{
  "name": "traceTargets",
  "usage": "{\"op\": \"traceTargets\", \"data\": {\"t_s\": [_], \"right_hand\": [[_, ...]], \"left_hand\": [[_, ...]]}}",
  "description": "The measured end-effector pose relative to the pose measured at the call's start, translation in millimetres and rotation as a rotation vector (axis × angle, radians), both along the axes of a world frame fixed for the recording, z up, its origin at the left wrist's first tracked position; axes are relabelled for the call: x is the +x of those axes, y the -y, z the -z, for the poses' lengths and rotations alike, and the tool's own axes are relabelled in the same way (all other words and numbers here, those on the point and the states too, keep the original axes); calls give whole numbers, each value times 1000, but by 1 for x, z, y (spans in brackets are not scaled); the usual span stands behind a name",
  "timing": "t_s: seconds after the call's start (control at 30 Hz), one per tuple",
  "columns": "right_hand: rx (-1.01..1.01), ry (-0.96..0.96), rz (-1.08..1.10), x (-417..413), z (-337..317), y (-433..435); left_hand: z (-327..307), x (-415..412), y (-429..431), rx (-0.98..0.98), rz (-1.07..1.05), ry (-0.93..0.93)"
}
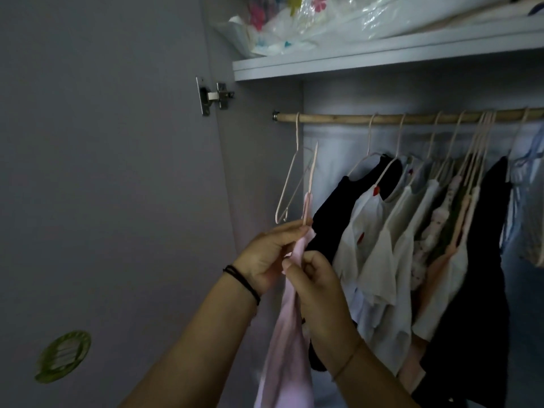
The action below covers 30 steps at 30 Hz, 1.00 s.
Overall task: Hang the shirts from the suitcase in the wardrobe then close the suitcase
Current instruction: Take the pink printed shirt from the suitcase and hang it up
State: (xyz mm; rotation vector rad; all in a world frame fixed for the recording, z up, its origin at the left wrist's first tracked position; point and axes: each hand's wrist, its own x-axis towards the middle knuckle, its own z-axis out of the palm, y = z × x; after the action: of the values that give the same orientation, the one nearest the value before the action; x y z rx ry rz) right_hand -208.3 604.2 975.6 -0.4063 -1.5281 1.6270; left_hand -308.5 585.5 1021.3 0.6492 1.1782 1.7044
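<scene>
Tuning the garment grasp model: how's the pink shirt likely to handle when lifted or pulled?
Probably floppy: the pink shirt hangs in limp folds below the left hand and right hand. Likely light, since fingertip pinches seem to carry it. It may slide off the thin hanger unless seated.
</scene>
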Motion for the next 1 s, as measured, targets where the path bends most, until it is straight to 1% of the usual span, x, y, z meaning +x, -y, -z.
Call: {"op": "traceTargets", "data": {"t_s": [0.13,0.37,0.53,0.77,1.0], "right_hand": [[20,-76,33,-18,-22,-17],[21,-140,68,-64,-46,-58],[-35,-175,122,-95,-51,-93],[8,-143,166,-112,-57,-148],[9,-89,211,-116,-43,-182]], "left_hand": [[-25,-16,-18,29,69,-71],[-52,-57,-63,55,67,-167],[-60,-78,-105,64,95,-178],[-65,-92,-162,104,139,-91],[-50,-97,-200,65,113,-101]]}}
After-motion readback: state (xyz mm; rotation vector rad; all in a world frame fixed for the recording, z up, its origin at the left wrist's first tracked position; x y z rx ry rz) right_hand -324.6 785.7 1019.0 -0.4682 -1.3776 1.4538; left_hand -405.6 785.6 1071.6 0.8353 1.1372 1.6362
